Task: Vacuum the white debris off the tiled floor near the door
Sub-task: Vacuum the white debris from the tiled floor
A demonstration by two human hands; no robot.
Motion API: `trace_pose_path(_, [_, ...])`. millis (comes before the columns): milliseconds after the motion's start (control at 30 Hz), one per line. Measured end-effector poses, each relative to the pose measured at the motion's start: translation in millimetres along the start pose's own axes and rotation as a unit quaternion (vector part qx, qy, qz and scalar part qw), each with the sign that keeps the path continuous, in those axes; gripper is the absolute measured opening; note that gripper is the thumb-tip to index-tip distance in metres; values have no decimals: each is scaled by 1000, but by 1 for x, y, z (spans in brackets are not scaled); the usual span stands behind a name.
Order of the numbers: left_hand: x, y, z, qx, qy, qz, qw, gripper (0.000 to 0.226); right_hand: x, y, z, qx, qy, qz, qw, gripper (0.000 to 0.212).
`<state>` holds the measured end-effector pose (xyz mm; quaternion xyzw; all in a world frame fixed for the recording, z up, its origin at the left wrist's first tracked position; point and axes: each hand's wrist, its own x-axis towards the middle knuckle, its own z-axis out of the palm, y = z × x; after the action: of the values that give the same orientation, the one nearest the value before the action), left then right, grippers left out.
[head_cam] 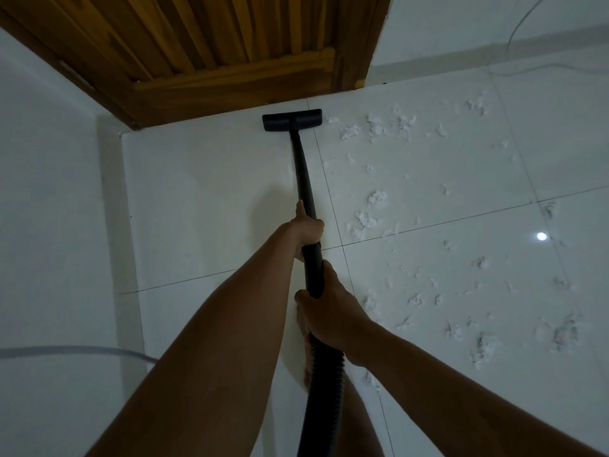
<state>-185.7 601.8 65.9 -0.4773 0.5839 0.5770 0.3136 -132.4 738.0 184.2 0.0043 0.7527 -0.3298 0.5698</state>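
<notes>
**Nozzle at the door, debris to the right not yet picked up**

Head view: both hands are on the vacuum. The left hand [308, 230] wraps the black wand [303, 169] higher up, fingers curled round it. The right hand [329, 311] grips lower, where the wand meets the ribbed hose [324, 390]. The hose runs down between the arms and out of frame. The wand slopes forward to the nozzle [291, 119], which sits flat on the floor [197, 192] just beside the bottom edge of the wooden door [204, 44]. Cannot tell whether it touches the door.

The debris [375, 127] is white fluffy clumps, all to the right of the wand. The nearest bits sit just beside the nozzle's right end. More is scattered over the right-hand tiles, down toward the lower right. The tiles left of the wand, up to the wall [49, 192], show no clumps. A grey cable [66, 351] lies at the lower left.

Step, as I judge it: mid-sweep, with the stroke at full reach by the door. The left strip looks done and most of the mess is not yet taken, so the job is early to middle.

The next move calls for shifting the nozzle right into the clumps by the door, then pulling back along the tile with the nozzle flat. Overlapping strokes should then work rightward. Light fluff may scatter if pushed fast, so slow passes. The two-hand grip suits the steering; mind the hose trailing below.
</notes>
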Motion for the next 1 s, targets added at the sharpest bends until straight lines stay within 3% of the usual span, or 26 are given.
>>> trace_pose_path(1000, [-34, 57, -39, 5, -27, -43, 999, 81, -22, -76, -21, 48, -32, 19, 998, 59])
